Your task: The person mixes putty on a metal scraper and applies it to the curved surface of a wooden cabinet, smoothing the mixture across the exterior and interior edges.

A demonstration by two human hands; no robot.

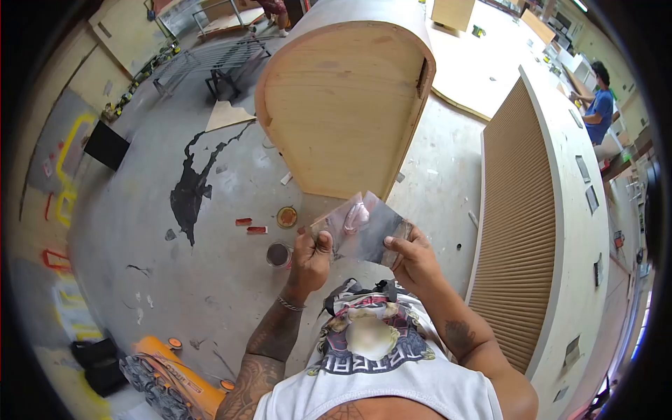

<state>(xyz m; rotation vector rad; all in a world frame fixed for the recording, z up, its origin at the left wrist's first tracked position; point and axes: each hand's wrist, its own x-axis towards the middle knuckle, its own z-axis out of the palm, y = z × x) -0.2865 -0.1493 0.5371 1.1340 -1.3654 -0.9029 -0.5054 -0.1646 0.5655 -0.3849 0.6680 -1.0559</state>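
Note:
Between my two hands is a thin, shiny grey sheet (pixel 378 231) with a pinkish patch near its upper left. My left hand (pixel 311 260) grips the left edge, thumb on top. On the right edge, my right hand (pixel 414 259) pinches the sheet with its thumb and fingers. Just beyond the sheet stands a large rounded wooden piece (pixel 343 105) with a pale plywood face. On the floor, left of my left hand, are an open can of dark material (pixel 278 255) and a round tin with yellowish contents (pixel 286 217).
A long ribbed panel (pixel 514 224) with a white frame stands at the right. Two red-marked pieces (pixel 256 229), a black board (pixel 106 145) and an orange tool (pixel 175 371) lie left. A co-worker in blue (pixel 600 112) is far right.

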